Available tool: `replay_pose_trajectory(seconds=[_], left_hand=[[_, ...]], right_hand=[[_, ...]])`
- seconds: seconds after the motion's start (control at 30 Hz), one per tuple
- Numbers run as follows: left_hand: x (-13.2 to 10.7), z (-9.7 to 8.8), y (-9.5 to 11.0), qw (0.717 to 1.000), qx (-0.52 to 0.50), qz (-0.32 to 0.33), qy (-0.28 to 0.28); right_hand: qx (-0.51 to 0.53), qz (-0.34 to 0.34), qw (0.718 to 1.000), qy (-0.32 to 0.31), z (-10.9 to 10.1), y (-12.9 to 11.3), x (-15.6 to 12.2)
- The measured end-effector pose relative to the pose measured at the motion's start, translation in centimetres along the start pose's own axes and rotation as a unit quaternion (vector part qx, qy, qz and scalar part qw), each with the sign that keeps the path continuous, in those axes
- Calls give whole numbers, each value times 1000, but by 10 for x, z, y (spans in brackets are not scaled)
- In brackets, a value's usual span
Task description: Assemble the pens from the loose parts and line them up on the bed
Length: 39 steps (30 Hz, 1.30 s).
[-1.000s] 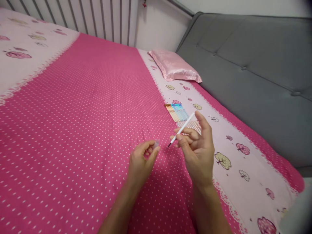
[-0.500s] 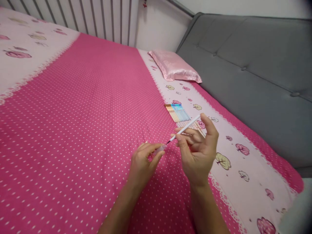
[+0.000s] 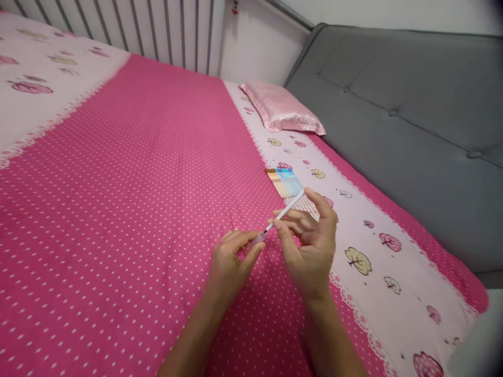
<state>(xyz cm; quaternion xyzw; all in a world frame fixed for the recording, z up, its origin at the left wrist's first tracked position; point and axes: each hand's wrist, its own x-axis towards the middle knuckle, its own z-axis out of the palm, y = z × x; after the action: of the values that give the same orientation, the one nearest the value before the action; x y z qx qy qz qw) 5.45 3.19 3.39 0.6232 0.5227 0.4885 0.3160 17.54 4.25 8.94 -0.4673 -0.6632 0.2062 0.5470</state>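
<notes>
In my left hand (image 3: 231, 257), a small pale, see-through cap (image 3: 257, 239) is pinched between thumb and fingers. My right hand (image 3: 310, 248) grips a slim white pen (image 3: 287, 208), with a finger on its upper end and the thumb lower down the barrel. The pen slants down to the left, its dark tip at the cap's mouth; how far inside the tip sits is hard to make out. Just beyond the right hand, a row of slim pens (image 3: 286, 180) with brown and blue ends lies on the bed, partly hidden by the fingers.
Pink dotted bedding (image 3: 149, 173) spreads under both hands, with a pale tree-print band (image 3: 377, 283) on the right. A shiny pink pillow (image 3: 281, 107) lies farther back. Along the right side runs a grey padded headboard (image 3: 401, 136), and a slatted panel (image 3: 157, 31) stands at the back.
My right hand has moved left and slightly down, bringing the pen's dark tip from just outside the cap to its mouth. The left hand has stayed in place.
</notes>
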Motion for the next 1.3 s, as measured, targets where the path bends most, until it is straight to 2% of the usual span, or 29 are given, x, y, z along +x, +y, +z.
replay_pose_trajectory(seconds=[0.47,0.73,0.83,0.9,0.97,1.03,1.13,1.2,1.3], left_hand=[[0,-1,2,1000,-29,-4,-2],[0,-4,3,994,-101,-51,4],[0,-6,4,991,-110,-69,6],[0,-7,4,989,-110,-99,24],[0,-8,4,983,-104,-137,59],[0,-10,2,977,-99,-167,92],[0,-11,-1,971,-101,-182,116],[0,-11,-3,969,-109,-181,125],[0,-10,-3,968,-116,-180,128]], right_hand=[[17,-1,1000,-26,2,1,-1],[-54,-21,990,-130,11,12,-5],[-43,0,989,-145,11,12,-3],[-50,45,989,-132,9,15,-2],[-92,107,978,-152,8,23,-2],[-157,156,948,-228,9,34,-3],[-225,185,898,-329,18,47,-9],[-242,193,888,-340,26,51,-12],[-216,209,895,-331,34,54,-12]])
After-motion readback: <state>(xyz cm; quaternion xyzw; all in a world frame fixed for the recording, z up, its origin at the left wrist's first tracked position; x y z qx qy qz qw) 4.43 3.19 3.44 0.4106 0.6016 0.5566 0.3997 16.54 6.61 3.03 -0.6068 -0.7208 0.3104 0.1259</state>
